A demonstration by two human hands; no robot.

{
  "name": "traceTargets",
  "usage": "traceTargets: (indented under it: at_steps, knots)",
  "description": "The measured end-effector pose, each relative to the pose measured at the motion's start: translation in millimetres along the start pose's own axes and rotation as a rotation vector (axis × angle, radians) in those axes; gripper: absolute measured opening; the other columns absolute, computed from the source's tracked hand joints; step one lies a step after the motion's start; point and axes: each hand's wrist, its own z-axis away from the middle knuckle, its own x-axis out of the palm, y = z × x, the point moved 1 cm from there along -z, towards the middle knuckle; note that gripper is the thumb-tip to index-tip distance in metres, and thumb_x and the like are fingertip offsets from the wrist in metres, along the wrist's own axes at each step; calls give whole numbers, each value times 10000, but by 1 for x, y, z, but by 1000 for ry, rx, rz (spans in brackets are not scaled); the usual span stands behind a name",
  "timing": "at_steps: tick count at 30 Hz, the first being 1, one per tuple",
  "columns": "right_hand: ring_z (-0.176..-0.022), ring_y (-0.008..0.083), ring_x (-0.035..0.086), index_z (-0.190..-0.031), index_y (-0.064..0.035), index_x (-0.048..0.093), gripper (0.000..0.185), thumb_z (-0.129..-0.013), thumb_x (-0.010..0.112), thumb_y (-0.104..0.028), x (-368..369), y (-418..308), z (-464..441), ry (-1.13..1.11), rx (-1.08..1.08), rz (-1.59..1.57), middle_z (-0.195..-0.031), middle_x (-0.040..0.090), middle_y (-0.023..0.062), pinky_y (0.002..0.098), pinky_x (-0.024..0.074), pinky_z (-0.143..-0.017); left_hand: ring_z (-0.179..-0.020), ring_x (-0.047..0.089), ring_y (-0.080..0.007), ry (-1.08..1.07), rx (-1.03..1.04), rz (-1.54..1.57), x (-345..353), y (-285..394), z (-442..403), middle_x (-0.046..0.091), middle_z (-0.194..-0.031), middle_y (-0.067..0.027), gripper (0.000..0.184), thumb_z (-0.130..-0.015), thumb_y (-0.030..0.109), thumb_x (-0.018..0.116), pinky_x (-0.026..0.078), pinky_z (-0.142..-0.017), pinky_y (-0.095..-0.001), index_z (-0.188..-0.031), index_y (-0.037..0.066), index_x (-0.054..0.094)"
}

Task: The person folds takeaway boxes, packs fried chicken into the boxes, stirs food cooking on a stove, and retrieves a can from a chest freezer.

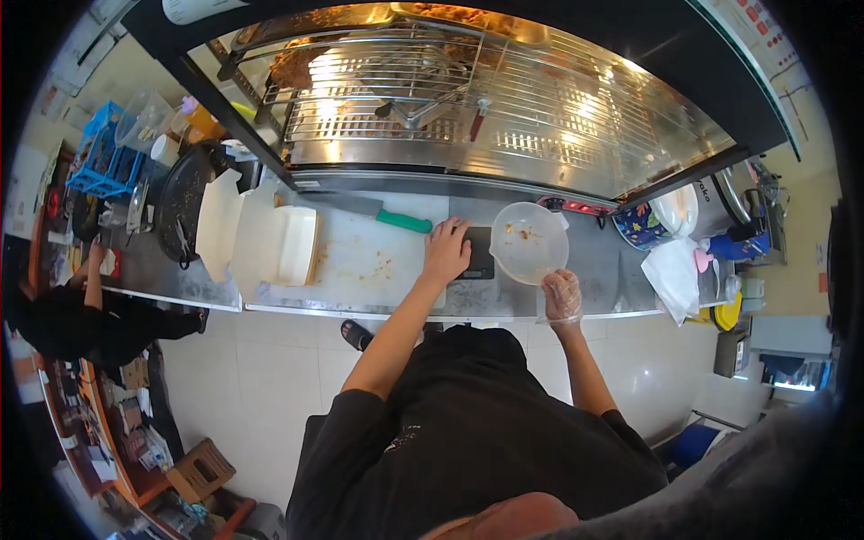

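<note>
The right hand (562, 295) pinches a round translucent plastic bowl (536, 259), likely light and slippery, best held there, by its rim. The left hand (444, 250) lies loosely spread, overlapping a flat black scale (482, 256).

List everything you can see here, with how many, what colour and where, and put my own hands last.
Cabinet: 1, black-framed, back of the counter
Cutting board: 1, white, mid-counter
Scale: 1, black, right of the board
Bowl: 1, translucent, right of the scale
Knife: 1, green-handled, board's far side
Carton: 1, white inside, open, board's left end
Pan: 1, black, left of the carton
Basket: 1, blue, far left
Bag or cloth: 1, white, counter's right end
Crate: 1, brown, lower left
Co-worker: 1, dark-clothed, far left
Smaller clutter: uncounted, mixed colours, both sides
Left hand: 1, bare, at the scale's left edge
Right hand: 1, clear-gloved, at the bowl's near rim
</note>
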Motion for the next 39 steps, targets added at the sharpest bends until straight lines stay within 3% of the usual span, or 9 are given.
traceTargets:
  at_steps: [4,7,13,22,25,31,34,37,39]
  knots:
    - [-866,324,574,-922,-69,592,220,-751,686,34,36,-10,-6,-68,-5,-83,-943,565,147,400,478,-743,-1094,555,-300,310,30,309,-42,-22,25,550,-1229,-127,357,-869,78,563,447,-916,-420,-1226,96,560]
    - [-859,328,575,-911,-58,596,196,-759,682,31,63,-22,-12,-89,-4,-121,-941,564,152,400,478,-737,-1049,580,-236,303,-327,668,-75,-31,66,584,-1174,-112,298,-920,70,532,475,-864,-336,-1215,80,562]
    - [-847,349,590,-925,-55,608,183,-767,681,3,96,-28,-18,-149,7,-183,-962,569,171,415,488,-725,-936,593,-165,389,-577,809,-102,-63,135,616,-1045,-54,262,-957,100,519,480,-808,-284,-1214,82,566]
    - [-833,327,590,-951,-67,629,147,-807,648,-44,67,-40,-60,-56,-19,47,-935,585,160,410,479,-720,-901,578,-129,506,-699,948,-128,-76,186,597,-1003,-38,257,-981,168,498,456,-761,-266,-1215,80,556]
    - [-809,330,599,-931,-68,633,123,-811,653,-47,65,-44,-92,-49,23,52,-869,601,144,419,473,-704,-731,558,-92,569,-669,929,-135,-81,187,590,-964,-41,254,-985,169,490,450,-645,-228,-1215,78,551]
    - [-747,276,605,-876,-62,656,60,-852,641,-114,55,-96,-134,45,-53,-76,-795,618,121,373,480,-691,-460,312,-13,504,-747,1015,-173,-72,199,465,-650,44,190,-991,129,481,225,-418,-188,-1107,68,618]
    - [-731,258,606,-888,-55,664,87,-865,630,-131,67,-85,-128,10,24,43,-794,623,121,365,484,-690,-493,306,-12,537,-766,1072,-180,-71,208,395,-608,68,180,-991,127,486,216,-437,-200,-1059,62,639]
    - [-786,294,631,-911,-52,677,118,-871,622,-149,77,-73,-128,-117,219,42,-846,652,141,393,495,-715,-538,338,-11,517,-766,1110,-181,-78,217,420,-634,65,180,-990,127,488,242,-470,-190,-1063,61,638]
    - [-810,315,641,-939,-51,683,154,-855,639,-171,92,-61,-129,-279,190,149,-865,666,167,394,500,-735,-567,354,-13,496,-787,1127,-186,-86,221,432,-652,62,181,-989,128,490,259,-491,-190,-1067,59,638]
